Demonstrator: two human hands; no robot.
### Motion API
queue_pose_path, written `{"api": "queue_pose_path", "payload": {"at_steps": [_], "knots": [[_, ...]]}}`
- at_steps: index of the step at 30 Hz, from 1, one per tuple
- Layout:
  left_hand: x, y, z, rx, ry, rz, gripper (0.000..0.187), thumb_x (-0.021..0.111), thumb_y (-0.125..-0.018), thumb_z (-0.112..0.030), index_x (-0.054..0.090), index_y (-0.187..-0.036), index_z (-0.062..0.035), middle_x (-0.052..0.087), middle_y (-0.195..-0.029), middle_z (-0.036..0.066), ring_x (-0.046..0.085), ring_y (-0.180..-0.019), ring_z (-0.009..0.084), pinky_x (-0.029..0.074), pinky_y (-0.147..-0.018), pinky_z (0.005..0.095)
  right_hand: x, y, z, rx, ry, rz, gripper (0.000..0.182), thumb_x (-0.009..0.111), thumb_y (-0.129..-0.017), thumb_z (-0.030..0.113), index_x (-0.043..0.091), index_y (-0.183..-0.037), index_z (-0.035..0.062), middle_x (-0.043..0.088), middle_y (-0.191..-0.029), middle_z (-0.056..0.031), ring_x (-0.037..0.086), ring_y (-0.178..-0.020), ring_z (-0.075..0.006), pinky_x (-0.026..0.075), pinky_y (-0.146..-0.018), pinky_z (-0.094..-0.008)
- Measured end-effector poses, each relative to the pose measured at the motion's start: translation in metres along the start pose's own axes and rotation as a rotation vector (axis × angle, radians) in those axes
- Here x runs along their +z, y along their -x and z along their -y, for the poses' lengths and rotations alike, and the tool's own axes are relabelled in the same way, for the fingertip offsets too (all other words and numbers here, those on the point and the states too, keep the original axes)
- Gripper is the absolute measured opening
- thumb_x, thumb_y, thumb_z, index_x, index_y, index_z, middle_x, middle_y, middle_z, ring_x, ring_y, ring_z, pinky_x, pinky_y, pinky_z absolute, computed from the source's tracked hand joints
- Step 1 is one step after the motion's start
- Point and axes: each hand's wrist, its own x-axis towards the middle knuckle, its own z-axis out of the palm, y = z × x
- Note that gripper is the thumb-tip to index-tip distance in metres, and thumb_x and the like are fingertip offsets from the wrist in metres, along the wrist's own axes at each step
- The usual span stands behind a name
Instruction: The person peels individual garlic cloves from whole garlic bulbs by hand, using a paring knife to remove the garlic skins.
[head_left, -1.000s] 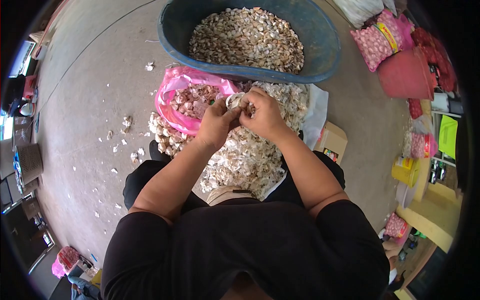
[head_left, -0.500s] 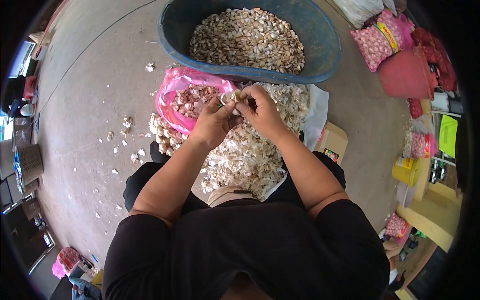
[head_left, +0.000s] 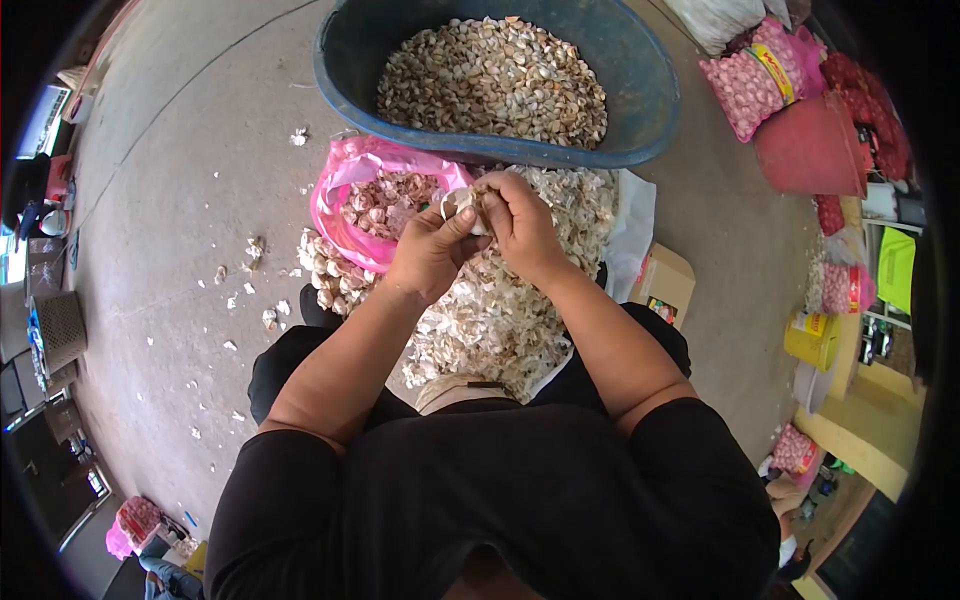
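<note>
My left hand [head_left: 428, 250] and my right hand [head_left: 522, 228] meet over a heap of papery skins [head_left: 490, 325], both gripping one whitish garlic bulb [head_left: 464, 208] between the fingertips. Part of the bulb is hidden by the fingers. A pink plastic bag [head_left: 325, 205] of reddish garlic bulbs lies open beside my left hand, and pale bulbs [head_left: 333, 275] are piled below it. Beyond both hands stands a large blue tub [head_left: 640, 140] holding many loose cloves [head_left: 495, 85].
A cardboard box [head_left: 668, 282] and white sheet [head_left: 632, 230] lie right of the heap. Scraps [head_left: 255, 248] dot the floor at left. At far right are a red bucket [head_left: 812, 150], garlic sacks [head_left: 745, 90] and a yellow bucket [head_left: 812, 340]. Part of a person [head_left: 785, 500] shows lower right.
The fingers of both hands have shifted slightly around the bulb, and its pale side now shows more by the left thumb. The surroundings look the same.
</note>
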Motion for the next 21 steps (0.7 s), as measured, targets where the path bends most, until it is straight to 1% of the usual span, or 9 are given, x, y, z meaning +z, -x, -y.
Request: {"api": "queue_pose_path", "payload": {"at_steps": [3, 4, 6, 7, 10, 12, 16, 17, 21], "knots": [[-0.002, -0.002, -0.005, -0.017, 0.045, -0.01, 0.026, 0.058, -0.078, -0.012, 0.05, -0.1, -0.0012, 0.057, -0.09, 0.005, 0.056, -0.08, 0.0163, 0.047, -0.074, 0.0313, -0.002, -0.001, 0.003, 0.006, -0.016, -0.075, 0.014, 0.053, -0.079, 0.008, 0.053, -0.093, 0.0061, 0.05, -0.081, -0.0096, 0.052, -0.067, -0.0226, 0.042, -0.057, -0.0303], [-0.004, -0.003, -0.006, -0.008, 0.04, -0.001, 0.027, 0.059, -0.078, -0.011, 0.049, -0.102, -0.0033, 0.057, -0.091, 0.005, 0.056, -0.079, 0.016, 0.047, -0.072, 0.0309, -0.003, -0.001, 0.005, -0.002, -0.001, -0.098, 0.014, 0.055, -0.078, 0.008, 0.054, -0.092, 0.0063, 0.05, -0.08, -0.009, 0.052, -0.066, -0.0212, 0.042, -0.057, -0.0293], [-0.009, -0.005, -0.006, 0.009, 0.028, 0.015, 0.03, 0.06, -0.076, -0.008, 0.047, -0.104, -0.0076, 0.056, -0.092, 0.004, 0.056, -0.077, 0.0154, 0.048, -0.068, 0.0299, -0.01, -0.003, 0.014, 0.001, 0.122, -0.033, 0.018, 0.059, -0.073, 0.007, 0.055, -0.09, 0.0062, 0.049, -0.079, -0.0088, 0.052, -0.067, -0.0211, 0.043, -0.058, -0.0293], [-0.009, -0.006, -0.005, 0.036, 0.005, 0.01, 0.031, 0.061, -0.075, -0.007, 0.047, -0.103, -0.0072, 0.056, -0.092, 0.005, 0.056, -0.077, 0.0154, 0.048, -0.067, 0.0294, -0.012, -0.003, 0.016, 0.003, 0.183, -0.002, 0.02, 0.061, -0.071, 0.006, 0.056, -0.09, 0.0062, 0.049, -0.078, -0.0087, 0.053, -0.067, -0.0211, 0.044, -0.058, -0.0293], [-0.006, -0.007, -0.004, 0.095, -0.078, -0.017, 0.032, 0.062, -0.073, -0.003, 0.046, -0.1, -0.0063, 0.056, -0.092, 0.005, 0.057, -0.078, 0.0155, 0.049, -0.064, 0.028, -0.014, -0.006, 0.014, -0.151, 0.244, -0.048, 0.026, 0.065, -0.064, 0.005, 0.056, -0.088, 0.0059, 0.047, -0.076, -0.0079, 0.053, -0.066, -0.0218, 0.044, -0.057, -0.0305], [0.001, -0.005, -0.005, 0.106, -0.148, -0.052, 0.033, 0.063, -0.071, 0.0, 0.045, -0.099, -0.006, 0.056, -0.092, 0.006, 0.057, -0.08, 0.0158, 0.049, -0.064, 0.0272, -0.015, -0.006, 0.017, -0.116, 0.225, -0.02, 0.025, 0.064, -0.062, 0.004, 0.056, -0.086, 0.0052, 0.048, -0.075, -0.008, 0.053, -0.065, -0.023, 0.044, -0.057, -0.0313], [0.0, -0.006, -0.005, 0.096, -0.163, 0.009, 0.034, 0.062, -0.071, 0.003, 0.045, -0.099, -0.0048, 0.056, -0.093, 0.008, 0.057, -0.082, 0.0167, 0.05, -0.067, 0.0272, -0.018, -0.004, 0.01, -0.009, 0.123, 0.063, 0.023, 0.063, -0.062, 0.002, 0.055, -0.083, 0.0043, 0.049, -0.075, -0.0086, 0.054, -0.064, -0.0239, 0.044, -0.056, -0.0317], [0.0, -0.007, -0.005, 0.099, -0.142, 0.005, 0.034, 0.062, -0.071, 0.003, 0.045, -0.099, -0.0046, 0.055, -0.093, 0.008, 0.056, -0.082, 0.0169, 0.05, -0.067, 0.0276, -0.017, -0.004, 0.007, -0.021, 0.137, 0.059, 0.021, 0.063, -0.062, 0.003, 0.055, -0.082, 0.0032, 0.052, -0.075, -0.0096, 0.054, -0.062, -0.0218, 0.044, -0.055, -0.0294], [0.001, -0.006, -0.009, 0.036, -0.067, -0.006, 0.035, 0.058, -0.073, 0.005, 0.043, -0.103, -0.0037, 0.055, -0.095, 0.01, 0.056, -0.084, 0.0194, 0.049, -0.073, 0.0319, -0.02, -0.006, 0.001, 0.309, -0.152, 0.098, 0.021, 0.062, -0.065, 0.003, 0.054, -0.084, 0.0017, 0.054, -0.073, -0.0058, 0.054, -0.059, -0.0133, 0.044, -0.053, -0.0256]]}}
